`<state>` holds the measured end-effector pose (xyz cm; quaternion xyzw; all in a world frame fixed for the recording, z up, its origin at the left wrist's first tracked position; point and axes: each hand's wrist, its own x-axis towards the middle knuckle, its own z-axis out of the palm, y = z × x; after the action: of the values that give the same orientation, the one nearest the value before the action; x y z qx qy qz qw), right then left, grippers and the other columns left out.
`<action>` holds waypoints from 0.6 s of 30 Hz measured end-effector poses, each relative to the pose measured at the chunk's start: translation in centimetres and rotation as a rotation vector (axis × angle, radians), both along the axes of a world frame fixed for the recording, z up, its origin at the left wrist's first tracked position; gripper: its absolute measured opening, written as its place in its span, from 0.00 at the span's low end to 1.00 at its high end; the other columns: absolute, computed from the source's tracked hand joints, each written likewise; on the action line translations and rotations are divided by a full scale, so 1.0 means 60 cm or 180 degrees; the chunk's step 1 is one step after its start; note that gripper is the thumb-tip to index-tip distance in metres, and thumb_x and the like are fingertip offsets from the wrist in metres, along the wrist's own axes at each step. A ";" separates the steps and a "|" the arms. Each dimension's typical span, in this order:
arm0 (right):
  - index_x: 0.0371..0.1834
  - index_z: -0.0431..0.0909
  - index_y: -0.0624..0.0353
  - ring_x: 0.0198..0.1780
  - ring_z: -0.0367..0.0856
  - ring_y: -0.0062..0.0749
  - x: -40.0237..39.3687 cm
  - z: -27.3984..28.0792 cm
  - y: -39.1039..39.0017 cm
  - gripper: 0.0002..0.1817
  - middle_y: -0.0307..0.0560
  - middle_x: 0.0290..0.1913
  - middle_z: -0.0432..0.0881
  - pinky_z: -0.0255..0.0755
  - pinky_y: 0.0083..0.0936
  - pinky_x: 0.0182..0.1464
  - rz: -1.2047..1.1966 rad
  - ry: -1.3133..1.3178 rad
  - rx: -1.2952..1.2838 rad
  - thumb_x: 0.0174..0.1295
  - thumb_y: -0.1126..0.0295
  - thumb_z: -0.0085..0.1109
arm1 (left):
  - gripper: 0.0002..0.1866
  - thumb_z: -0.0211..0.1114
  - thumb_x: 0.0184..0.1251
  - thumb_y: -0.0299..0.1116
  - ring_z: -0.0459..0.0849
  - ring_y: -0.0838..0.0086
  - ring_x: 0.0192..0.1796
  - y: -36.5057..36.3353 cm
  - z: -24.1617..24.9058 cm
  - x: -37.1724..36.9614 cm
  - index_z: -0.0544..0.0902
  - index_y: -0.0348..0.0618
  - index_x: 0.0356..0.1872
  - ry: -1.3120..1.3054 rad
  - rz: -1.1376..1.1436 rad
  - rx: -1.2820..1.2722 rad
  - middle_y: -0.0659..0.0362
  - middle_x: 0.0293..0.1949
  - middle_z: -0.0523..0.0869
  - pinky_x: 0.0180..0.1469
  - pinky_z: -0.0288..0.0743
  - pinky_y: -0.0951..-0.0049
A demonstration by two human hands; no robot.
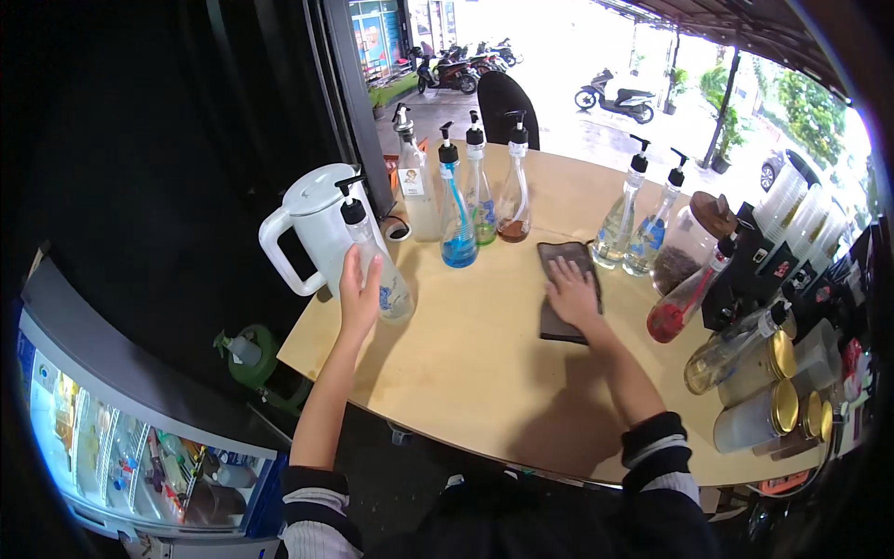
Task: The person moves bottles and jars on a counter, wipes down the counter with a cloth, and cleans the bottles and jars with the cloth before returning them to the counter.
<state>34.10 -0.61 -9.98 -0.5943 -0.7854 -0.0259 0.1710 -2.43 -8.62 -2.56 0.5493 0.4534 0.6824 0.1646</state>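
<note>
My left hand (358,296) is wrapped round a clear pump bottle (396,296) with a black pump top, close beside a white electric kettle (321,228). With fingers spread, my right hand (572,293) lies flat on a dark brown cloth (561,327) on the light wooden table (456,363). Between and behind my hands stand a pump bottle of blue liquid (458,244), one with a little green liquid (484,224) and one with brown liquid (513,224). Two clear pump bottles, the nearer a syrup-style bottle (612,238), stand just right of the cloth.
Along the right edge are a red-liquid pump bottle (669,319), gold-lidded jars (750,419), a wooden-lidded jar (678,247) and stacked plastic cups (787,200). A tall bottle (417,200) stands by the kettle. A lit fridge (140,456) is at lower left; motorbikes stand outside.
</note>
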 end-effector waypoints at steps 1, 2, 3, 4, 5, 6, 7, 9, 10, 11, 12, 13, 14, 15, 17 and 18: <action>0.66 0.64 0.53 0.69 0.60 0.43 -0.030 -0.011 -0.002 0.27 0.46 0.69 0.63 0.52 0.53 0.66 0.0226 0.0016 0.0328 0.64 0.57 0.44 | 0.17 0.56 0.71 0.36 0.74 0.72 0.53 0.004 0.005 0.000 0.70 0.34 0.54 0.0225 -0.0182 -0.0038 0.54 0.50 0.77 0.59 0.64 0.72; 0.62 0.67 0.54 0.64 0.65 0.44 -0.065 0.024 -0.030 0.24 0.46 0.63 0.69 0.58 0.51 0.61 0.0689 0.0075 0.0275 0.62 0.61 0.46 | 0.17 0.56 0.71 0.36 0.74 0.72 0.53 0.008 0.004 -0.002 0.70 0.34 0.54 0.0217 -0.0226 -0.0031 0.54 0.50 0.77 0.59 0.64 0.72; 0.58 0.70 0.54 0.60 0.68 0.44 -0.095 0.012 -0.040 0.22 0.47 0.58 0.72 0.61 0.49 0.57 0.1308 0.0419 0.0317 0.60 0.65 0.46 | 0.16 0.56 0.71 0.37 0.75 0.74 0.51 0.016 0.003 -0.003 0.71 0.34 0.51 0.0153 -0.0079 -0.0098 0.55 0.46 0.78 0.57 0.65 0.73; 0.59 0.70 0.54 0.62 0.66 0.41 -0.121 0.010 -0.069 0.22 0.46 0.60 0.71 0.60 0.46 0.59 0.1768 0.0172 0.0477 0.61 0.64 0.46 | 0.15 0.56 0.72 0.37 0.76 0.76 0.48 0.024 0.003 0.000 0.73 0.34 0.49 0.0091 0.0059 -0.0165 0.57 0.43 0.80 0.55 0.65 0.74; 0.60 0.70 0.53 0.64 0.65 0.39 -0.140 0.007 -0.103 0.23 0.44 0.63 0.70 0.58 0.46 0.61 0.2144 -0.0004 0.0623 0.62 0.62 0.47 | 0.15 0.56 0.71 0.36 0.77 0.76 0.47 0.022 0.003 0.010 0.74 0.33 0.48 -0.0021 0.0091 -0.0090 0.57 0.43 0.81 0.54 0.66 0.75; 0.64 0.68 0.51 0.66 0.63 0.38 -0.144 0.011 -0.138 0.25 0.43 0.66 0.67 0.55 0.48 0.65 0.2439 -0.0259 0.0558 0.64 0.58 0.47 | 0.15 0.56 0.71 0.36 0.77 0.76 0.47 0.015 0.006 0.026 0.74 0.33 0.48 -0.0015 0.0029 -0.0066 0.57 0.43 0.81 0.54 0.66 0.75; 0.66 0.66 0.48 0.69 0.60 0.38 -0.139 0.025 -0.166 0.25 0.43 0.69 0.64 0.51 0.49 0.68 0.2779 -0.0083 0.0064 0.66 0.56 0.45 | 0.15 0.57 0.71 0.36 0.77 0.77 0.47 0.005 0.013 0.044 0.74 0.34 0.49 0.0012 0.0030 0.0034 0.57 0.44 0.81 0.54 0.66 0.75; 0.67 0.65 0.47 0.72 0.57 0.39 -0.095 0.037 -0.172 0.26 0.43 0.71 0.61 0.48 0.49 0.70 0.2793 0.0128 -0.0394 0.66 0.55 0.46 | 0.15 0.57 0.71 0.34 0.77 0.77 0.49 -0.007 0.024 0.072 0.74 0.33 0.51 0.0089 -0.0135 0.0172 0.55 0.48 0.81 0.55 0.67 0.75; 0.67 0.65 0.47 0.72 0.56 0.40 -0.067 0.030 -0.157 0.26 0.43 0.71 0.61 0.48 0.49 0.70 0.2735 0.0120 -0.0389 0.65 0.55 0.47 | 0.15 0.57 0.71 0.34 0.77 0.77 0.49 -0.007 0.035 0.091 0.74 0.33 0.51 0.0104 -0.0170 0.0175 0.55 0.48 0.81 0.55 0.67 0.75; 0.67 0.65 0.47 0.72 0.56 0.41 -0.033 0.023 -0.136 0.27 0.44 0.71 0.61 0.48 0.49 0.70 0.2447 0.0272 -0.0312 0.65 0.55 0.48 | 0.15 0.58 0.71 0.34 0.77 0.77 0.49 -0.006 0.048 0.113 0.74 0.34 0.51 -0.0065 -0.0353 0.0149 0.55 0.48 0.81 0.56 0.67 0.75; 0.67 0.65 0.47 0.72 0.56 0.42 0.002 0.021 -0.116 0.27 0.44 0.71 0.61 0.48 0.49 0.70 0.2162 0.0414 -0.0231 0.64 0.56 0.49 | 0.16 0.58 0.71 0.34 0.77 0.78 0.49 -0.004 0.062 0.135 0.74 0.34 0.52 -0.0238 -0.0534 0.0126 0.55 0.47 0.81 0.56 0.67 0.74; 0.67 0.65 0.48 0.72 0.56 0.44 0.031 0.034 -0.111 0.27 0.45 0.71 0.61 0.49 0.49 0.69 0.1530 0.0306 -0.0322 0.64 0.56 0.49 | 0.15 0.58 0.71 0.34 0.77 0.78 0.48 0.002 0.076 0.156 0.74 0.34 0.51 -0.0306 -0.0703 0.0101 0.57 0.46 0.81 0.55 0.67 0.75; 0.67 0.64 0.48 0.72 0.56 0.45 0.058 0.020 -0.094 0.28 0.46 0.71 0.60 0.49 0.51 0.69 0.1275 0.0359 -0.0135 0.64 0.55 0.49 | 0.15 0.58 0.71 0.34 0.77 0.78 0.48 0.014 0.083 0.177 0.74 0.34 0.51 -0.0312 -0.0727 0.0124 0.57 0.46 0.81 0.55 0.67 0.75; 0.67 0.64 0.48 0.72 0.56 0.46 0.065 0.019 -0.090 0.28 0.47 0.71 0.60 0.49 0.52 0.69 0.1164 0.0314 -0.0136 0.64 0.55 0.49 | 0.15 0.58 0.70 0.34 0.77 0.78 0.48 0.029 0.089 0.199 0.74 0.34 0.51 -0.0306 -0.0963 0.0144 0.57 0.45 0.81 0.55 0.68 0.75; 0.68 0.64 0.47 0.71 0.57 0.46 0.069 0.014 -0.090 0.28 0.47 0.71 0.61 0.49 0.54 0.68 0.1056 0.0260 -0.0032 0.65 0.54 0.48 | 0.15 0.59 0.70 0.35 0.77 0.78 0.47 0.066 0.095 0.247 0.74 0.35 0.50 -0.0297 -0.1234 0.0209 0.58 0.44 0.81 0.54 0.68 0.75; 0.68 0.63 0.47 0.71 0.57 0.47 0.069 0.010 -0.091 0.28 0.48 0.71 0.61 0.50 0.54 0.68 0.1061 0.0254 0.0073 0.65 0.53 0.47 | 0.15 0.59 0.70 0.36 0.77 0.78 0.47 0.093 0.090 0.273 0.75 0.36 0.49 -0.0281 -0.1267 0.0215 0.58 0.43 0.82 0.54 0.68 0.76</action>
<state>38.22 -6.09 -9.40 -0.4545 -0.8653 0.0175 0.2108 13.96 -3.02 2.82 0.6028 0.3051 0.6746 0.2974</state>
